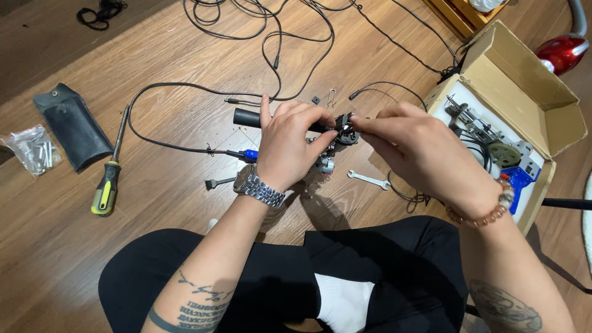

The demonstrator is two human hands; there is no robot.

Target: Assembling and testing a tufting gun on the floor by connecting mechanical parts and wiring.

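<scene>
My left hand [288,145] grips a small black mechanical assembly with a black cylindrical handle [246,118] sticking out to the left. It wears a metal watch [259,188]. My right hand [413,145] pinches the right end of the same assembly [344,131] with thumb and forefinger; a bead bracelet [487,213] sits on that wrist. Both hands hover above the wooden floor [185,49]. What lies between the right fingertips is too small to tell.
A flat metal spanner [368,179] lies under the hands. A yellow-handled screwdriver [110,179], black pouch [73,126] and bag of screws [32,149] lie left. Black cables [271,37] loop across the floor. An open cardboard box [512,105] with parts stands right.
</scene>
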